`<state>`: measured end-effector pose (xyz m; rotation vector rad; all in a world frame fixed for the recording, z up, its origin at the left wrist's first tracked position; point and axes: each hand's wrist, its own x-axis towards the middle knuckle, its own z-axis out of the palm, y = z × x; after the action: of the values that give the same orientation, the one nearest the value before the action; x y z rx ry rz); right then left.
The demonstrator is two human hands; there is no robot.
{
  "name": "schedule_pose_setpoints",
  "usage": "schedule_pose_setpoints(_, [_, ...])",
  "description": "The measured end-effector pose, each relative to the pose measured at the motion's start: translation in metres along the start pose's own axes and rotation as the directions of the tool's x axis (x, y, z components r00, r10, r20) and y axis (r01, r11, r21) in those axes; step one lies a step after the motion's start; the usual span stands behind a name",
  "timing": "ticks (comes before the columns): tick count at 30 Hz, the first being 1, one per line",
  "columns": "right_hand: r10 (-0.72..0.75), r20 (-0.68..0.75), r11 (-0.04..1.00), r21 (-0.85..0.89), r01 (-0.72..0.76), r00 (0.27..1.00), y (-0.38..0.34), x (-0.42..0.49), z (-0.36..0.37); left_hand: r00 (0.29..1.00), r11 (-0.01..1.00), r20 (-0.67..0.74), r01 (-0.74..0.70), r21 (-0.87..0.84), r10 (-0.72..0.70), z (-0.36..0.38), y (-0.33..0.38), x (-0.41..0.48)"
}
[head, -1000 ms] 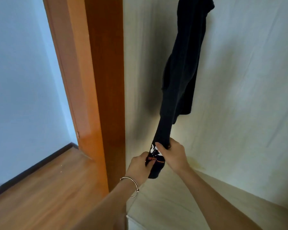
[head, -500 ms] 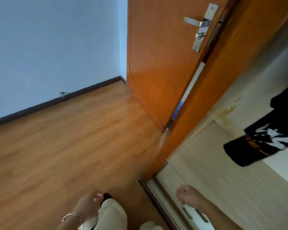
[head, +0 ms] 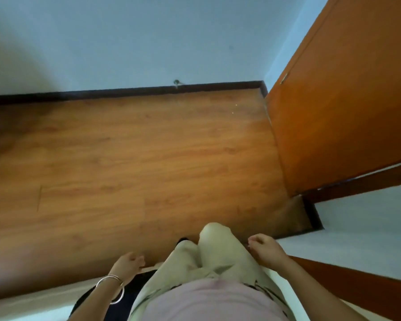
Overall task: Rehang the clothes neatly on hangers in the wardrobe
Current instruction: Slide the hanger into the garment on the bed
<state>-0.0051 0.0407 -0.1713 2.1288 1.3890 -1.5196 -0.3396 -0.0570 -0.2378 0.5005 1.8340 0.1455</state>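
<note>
Hands hang on either side of the person's legs, seen from above. The left hand (head: 129, 265), at 7 o'clock, has its fingers loosely curled and grasps nothing; two thin silver bangles (head: 112, 289) circle its wrist. The right hand (head: 265, 251), at 5 o'clock, is likewise loosely curled with nothing in it, just beside the loose beige trousers (head: 208, 253) that fill 6 o'clock. A pale lilac top (head: 206, 297) lies below the trousers at the bottom edge.

A dark navy-black fabric patch (head: 125, 297) shows under the left wrist at 7 o'clock, against the left side of the trousers. Whether it is one of the clothes to be hung cannot be told, since blur hides its form.

An orange-brown wood-grain laminate floor (head: 125, 158) occupies the centre and 9 o'clock. A pale blue painted wall (head: 148, 38) stands at 12 o'clock, met by a dark brown skirting board (head: 102, 93). A small grey metal doorstop (head: 177, 82) sits just above the skirting. An orange-brown wooden door (head: 345, 100) fills 2 o'clock, its lower corner resting near the floor at 3 o'clock. A white wall panel (head: 368, 218) lies at 4 o'clock, bordered below by an orange-brown wooden strip (head: 357, 283). A pale cream ledge (head: 33, 300) crosses 8 o'clock.
</note>
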Motion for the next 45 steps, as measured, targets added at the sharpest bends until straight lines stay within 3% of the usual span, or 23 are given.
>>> schedule_pose_setpoints(4, [0.008,0.079,0.985,-0.174,0.006,0.997,-0.044,0.045,-0.022,0.992,0.94,-0.05,0.095,-0.327,-0.118,-0.008,0.016,0.014])
schedule_pose_setpoints(9, [0.05,0.171,0.95,-0.311,0.006,0.984,-0.111,0.112,-0.059,0.949,0.787,0.017,0.271,-0.555,-0.315,-0.005,0.027,0.031])
schedule_pose_setpoints(13, [-0.036,0.189,0.904,-0.412,0.113,0.981,-0.179,0.163,-0.091,0.914,0.589,-0.018,0.246,-0.77,-0.405,-0.007,0.066,0.032])
schedule_pose_setpoints(19, [-0.043,0.234,0.753,-0.632,0.186,0.971,-0.274,0.223,-0.098,0.849,0.513,-0.229,0.056,-0.857,-0.475,-0.015,0.1,0.018])
schedule_pose_setpoints(25, [0.012,0.335,0.635,-0.73,0.251,0.942,-0.376,0.237,-0.029,0.768,0.105,0.006,0.095,-0.99,-0.64,-0.004,0.071,0.006])
schedule_pose_setpoints(30, [-0.094,0.466,0.546,-0.715,0.437,0.88,-0.475,0.223,0.076,0.712,-0.172,0.154,0.048,-0.984,-0.685,-0.025,0.037,0.02])
schedule_pose_setpoints(34, [-0.201,0.532,0.534,-0.645,0.547,0.823,-0.555,0.191,0.169,0.741,-0.221,0.189,0.056,-0.974,-0.645,-0.081,-0.001,0.035])
schedule_pose_setpoints(39, [-0.274,0.608,0.492,-0.577,0.652,0.745,-0.628,0.14,0.268,0.736,-0.201,0.06,-0.105,-0.974,-0.674,-0.189,-0.052,0.041])
schedule_pose_setpoints(42, [-0.245,0.641,0.422,-0.605,0.675,0.727,-0.65,0.12,0.315,0.701,-0.183,-0.028,-0.224,-0.957,-0.713,-0.257,-0.081,0.035])
schedule_pose_setpoints(45, [-0.166,0.629,0.324,-0.693,0.644,0.76,-0.666,0.113,0.356,0.686,-0.184,-0.08,-0.302,-0.935,-0.723,-0.302,-0.11,0.032])
